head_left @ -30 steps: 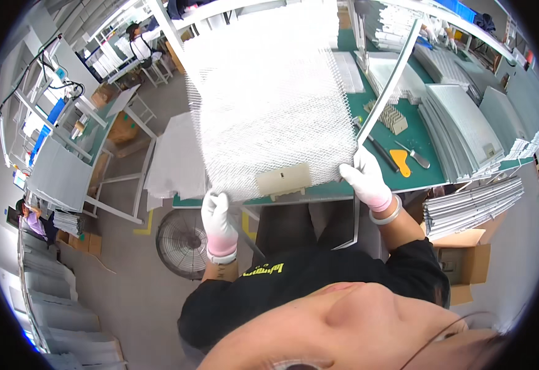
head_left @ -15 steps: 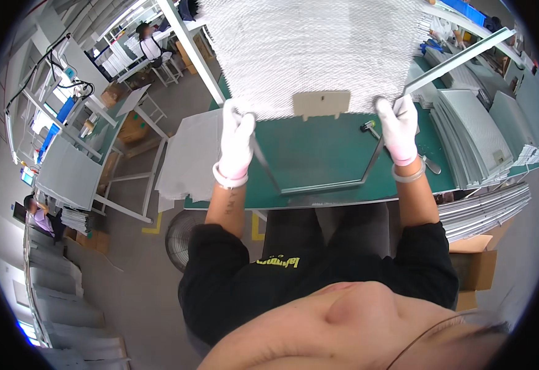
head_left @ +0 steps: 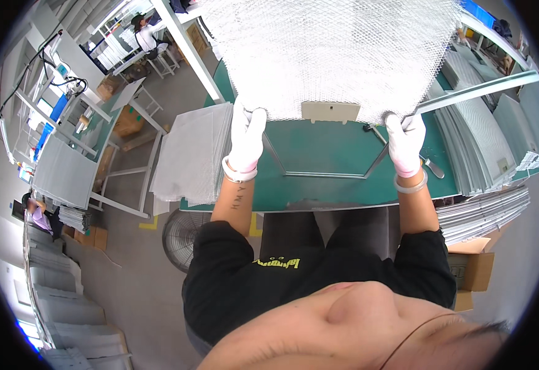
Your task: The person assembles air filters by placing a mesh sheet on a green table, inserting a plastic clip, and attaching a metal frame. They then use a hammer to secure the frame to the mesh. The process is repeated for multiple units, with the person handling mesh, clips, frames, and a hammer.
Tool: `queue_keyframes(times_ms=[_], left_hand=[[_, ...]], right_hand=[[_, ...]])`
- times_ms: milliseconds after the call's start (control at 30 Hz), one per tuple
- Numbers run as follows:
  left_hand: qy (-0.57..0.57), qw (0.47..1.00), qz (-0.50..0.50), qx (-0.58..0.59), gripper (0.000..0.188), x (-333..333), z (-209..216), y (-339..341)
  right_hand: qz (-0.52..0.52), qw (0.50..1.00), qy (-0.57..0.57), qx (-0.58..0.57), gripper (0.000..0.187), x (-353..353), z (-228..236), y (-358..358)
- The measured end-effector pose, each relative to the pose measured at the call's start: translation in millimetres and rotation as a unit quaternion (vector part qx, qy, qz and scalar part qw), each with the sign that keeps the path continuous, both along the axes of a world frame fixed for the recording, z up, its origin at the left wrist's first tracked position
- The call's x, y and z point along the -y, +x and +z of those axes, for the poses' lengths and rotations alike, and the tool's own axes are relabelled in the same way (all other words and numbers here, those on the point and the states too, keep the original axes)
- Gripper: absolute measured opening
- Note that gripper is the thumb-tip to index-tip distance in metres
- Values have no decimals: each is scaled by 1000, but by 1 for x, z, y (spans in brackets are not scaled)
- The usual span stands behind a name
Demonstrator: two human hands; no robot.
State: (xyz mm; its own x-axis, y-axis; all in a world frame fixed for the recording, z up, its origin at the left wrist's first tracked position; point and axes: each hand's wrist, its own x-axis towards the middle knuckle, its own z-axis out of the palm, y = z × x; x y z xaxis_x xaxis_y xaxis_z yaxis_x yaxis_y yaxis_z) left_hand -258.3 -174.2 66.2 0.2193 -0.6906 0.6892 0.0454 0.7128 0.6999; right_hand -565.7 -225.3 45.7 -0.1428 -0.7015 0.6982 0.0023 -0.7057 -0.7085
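Both of my gloved hands hold a silvery expanded-mesh sheet (head_left: 337,61) up in front of me, above the green table. My left hand (head_left: 246,139) pinches its near left corner, and my right hand (head_left: 405,142) its near right corner. A beige plate (head_left: 325,111) with a small dark slot sits at the middle of the near edge. Below the mesh shows a thin metal frame (head_left: 325,175); its far part is hidden, and whether it touches the tabletop I cannot tell. Beside my right hand lie a hammer (head_left: 377,133), partly covered, and a flat-bladed tool (head_left: 433,168).
Mesh sheets (head_left: 189,154) are stacked at the table's left. Framed panels (head_left: 479,139) lean in a pile on the right, with more stacked metal (head_left: 482,209) below. A white post (head_left: 189,52) and a slanting bar (head_left: 479,94) flank the mesh. A floor fan (head_left: 183,240) stands lower left.
My hands and the mesh have shifted slightly right and lower in the picture. The mesh spreads wider and looks brighter. The frame's near bar appears farther from the table's front edge.
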Motion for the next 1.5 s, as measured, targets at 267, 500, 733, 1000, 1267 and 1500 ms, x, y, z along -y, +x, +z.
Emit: queue_keyframes(times_ms=[267,500,733,1000,1267,1500], left_hand=[[45,996,63,34,20,2,-9,1],[142,986,45,69,18,12,-88,1],[186,958,-89,200,35,1,-46,28],[-22,979,131,156,12,2,-7,0],[123,981,93,114,21,-14,-67,-3],[144,986,56,66,26,-14,-117,-3]], right_hand=[[27,999,12,-13,15,9,-10,-4],[109,985,117,-72,28,5,-56,-4],[122,981,142,-46,36,-7,-23,-24],[-92,987,14,-133,19,5,12,-22],[43,978,190,-75,13,-6,-32,-7],[80,979,183,32,21,-8,-92,0]])
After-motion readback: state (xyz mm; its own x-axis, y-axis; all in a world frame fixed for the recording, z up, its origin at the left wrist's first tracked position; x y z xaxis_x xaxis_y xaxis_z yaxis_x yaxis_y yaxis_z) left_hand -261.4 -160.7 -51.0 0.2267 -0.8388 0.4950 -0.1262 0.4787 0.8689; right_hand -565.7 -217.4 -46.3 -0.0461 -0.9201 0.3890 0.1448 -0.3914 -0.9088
